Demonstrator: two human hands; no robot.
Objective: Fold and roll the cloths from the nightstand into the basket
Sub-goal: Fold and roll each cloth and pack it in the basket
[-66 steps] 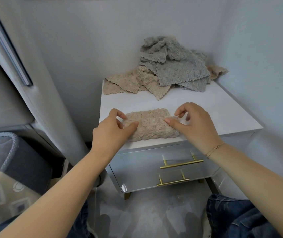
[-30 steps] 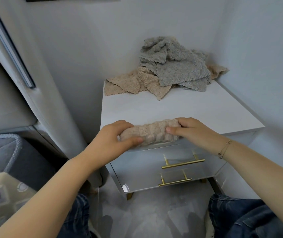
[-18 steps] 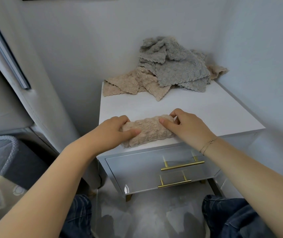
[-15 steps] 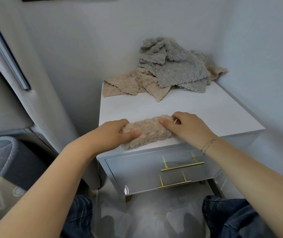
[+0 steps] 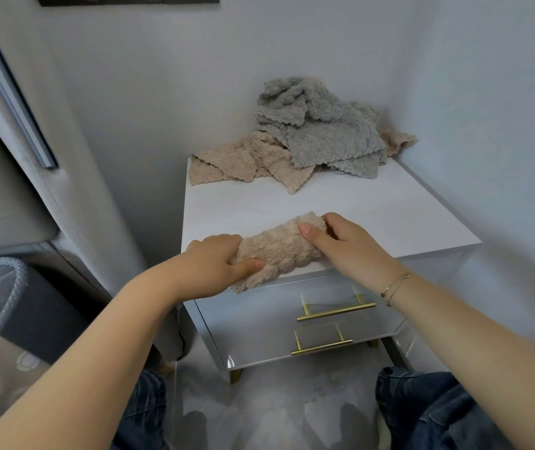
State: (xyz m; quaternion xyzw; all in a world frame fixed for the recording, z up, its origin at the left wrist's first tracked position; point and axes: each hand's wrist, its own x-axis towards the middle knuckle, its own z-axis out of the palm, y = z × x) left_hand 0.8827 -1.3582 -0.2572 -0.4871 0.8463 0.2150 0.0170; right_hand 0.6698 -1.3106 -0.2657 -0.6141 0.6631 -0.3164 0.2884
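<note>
The rolled beige cloth lay at the front edge of the white nightstand, one end overhanging. The left hand gripped its left end, thumb in front, fingers curled behind; the right hand clasped the right end likewise.

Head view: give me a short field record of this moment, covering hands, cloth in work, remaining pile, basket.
left hand: grips left end of the beige roll
right hand: grips right end of the roll
beige roll: rolled, at front edge of nightstand
pile: grey cloth on top of beige cloths, unfolded, at the back
basket: lower left, contents not visible
</note>
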